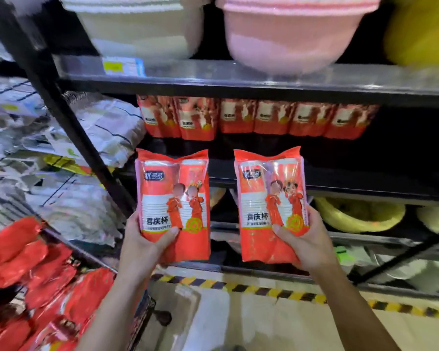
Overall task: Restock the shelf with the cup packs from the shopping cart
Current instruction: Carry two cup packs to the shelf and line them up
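Both hands are raised before the shelf (365, 183), each holding a red pack upright. The left hand (145, 239) grips the left cup pack (173, 198) at its lower end, thumb across the front and fingers curled behind. The right hand (304, 239) grips the right cup pack (269, 198) likewise. Both packs are just below the shelf's row of matching packs (254, 117). Down-left of the shelf, more red packs (36, 269) fill the shopping cart (143, 315).

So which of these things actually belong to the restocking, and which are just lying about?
Job: left hand, gripping the left cup pack; right hand, gripping the right cup pack; row of matching packs on the shelf; heap of red packs, lower left.
Just there: pale basin, pink basin, yellow basin, silvery packages, striped floor tape.
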`<state>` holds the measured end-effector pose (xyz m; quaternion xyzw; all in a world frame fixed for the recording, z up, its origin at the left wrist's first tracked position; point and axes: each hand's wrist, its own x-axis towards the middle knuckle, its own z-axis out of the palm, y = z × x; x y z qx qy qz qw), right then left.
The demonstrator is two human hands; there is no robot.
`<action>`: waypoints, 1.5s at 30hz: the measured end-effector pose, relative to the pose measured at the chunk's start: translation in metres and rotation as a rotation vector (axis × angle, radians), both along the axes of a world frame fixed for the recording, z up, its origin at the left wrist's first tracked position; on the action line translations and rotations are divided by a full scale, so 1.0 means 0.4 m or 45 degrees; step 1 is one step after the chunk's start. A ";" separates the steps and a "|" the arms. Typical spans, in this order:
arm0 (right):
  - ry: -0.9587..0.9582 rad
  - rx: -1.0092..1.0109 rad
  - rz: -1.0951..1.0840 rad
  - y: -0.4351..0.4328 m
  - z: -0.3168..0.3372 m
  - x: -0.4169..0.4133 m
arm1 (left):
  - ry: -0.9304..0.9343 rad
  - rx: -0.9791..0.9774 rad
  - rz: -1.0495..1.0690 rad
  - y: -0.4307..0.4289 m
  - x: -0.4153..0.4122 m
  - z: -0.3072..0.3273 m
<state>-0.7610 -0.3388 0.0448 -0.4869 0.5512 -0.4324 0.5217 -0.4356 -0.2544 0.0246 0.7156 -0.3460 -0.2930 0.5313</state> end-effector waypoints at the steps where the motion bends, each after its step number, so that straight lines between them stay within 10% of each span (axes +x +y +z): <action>1: -0.005 -0.010 -0.024 -0.019 0.002 -0.019 | 0.008 -0.023 -0.003 -0.035 -0.026 0.003; 45: 0.297 -0.443 -0.244 -0.898 -0.230 0.021 | -0.384 -0.079 -0.043 -1.057 -0.120 -0.167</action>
